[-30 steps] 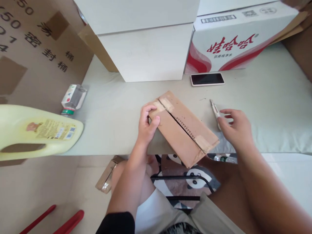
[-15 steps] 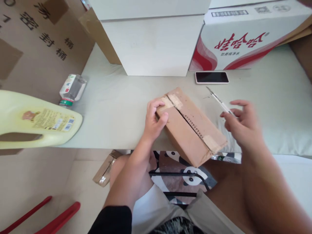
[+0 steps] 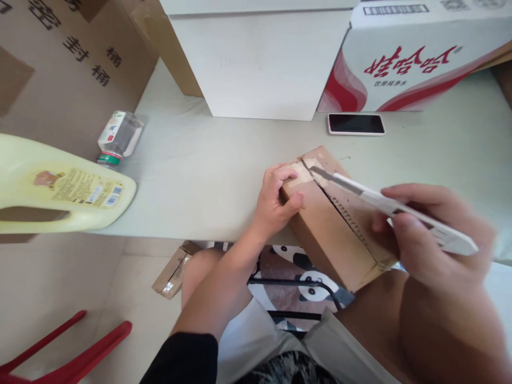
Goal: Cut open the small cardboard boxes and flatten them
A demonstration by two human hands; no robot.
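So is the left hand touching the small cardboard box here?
Touching. The head view shows the left hand gripping the far-left corner of the cardboard box, fingers curled over its taped top edge and thumb pressed against its side.

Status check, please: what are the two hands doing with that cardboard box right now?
Left hand grips the cardboard box at its far taped end. Right hand holds a utility knife, blade tip at the top seam. Nothing blocking the seam.

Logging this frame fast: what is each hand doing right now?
Left hand: closed on the far end of the cardboard box, gripping it.
Right hand: closed around a utility knife, blade tip at the box's taped seam.
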